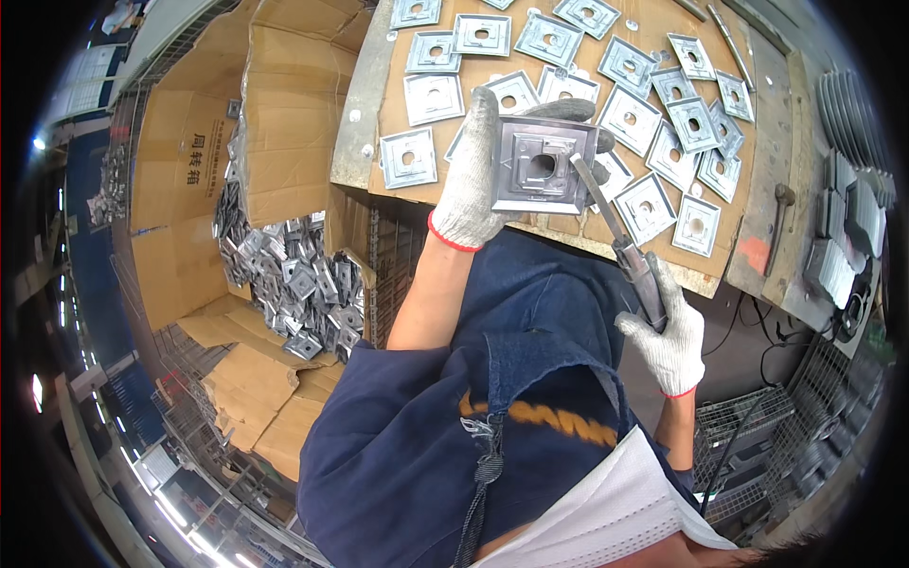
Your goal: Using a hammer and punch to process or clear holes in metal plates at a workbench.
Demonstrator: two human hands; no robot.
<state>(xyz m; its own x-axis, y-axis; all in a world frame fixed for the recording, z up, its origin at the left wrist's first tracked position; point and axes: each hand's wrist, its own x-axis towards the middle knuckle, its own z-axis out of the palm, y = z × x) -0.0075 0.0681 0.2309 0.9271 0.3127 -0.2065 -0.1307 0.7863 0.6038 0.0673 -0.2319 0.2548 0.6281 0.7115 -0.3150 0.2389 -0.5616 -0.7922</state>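
Note:
My left hand (473, 194), in a white knit glove with a red cuff, holds up a square grey metal plate (519, 186) with a raised stepped centre and a round hole. Its fingers reach behind the plate, partly hidden. In my right hand (676, 343), gloved the same way, is a slim flat file (608, 216) with a thick grey handle. The file's tip lies at the plate's right side; whether it touches is unclear. Several similar square metal plates (409, 158) lie spread over the cardboard-covered bench (398, 104) beyond my hands, some overlapping.
On the left stands a large cardboard box (175, 161) in a wire cage, heaped with metal parts (294, 284). A hammer (779, 222) lies at the bench's right side. Farther right are stacked metal parts (833, 256) and a wire basket (748, 426). Cables hang below the bench.

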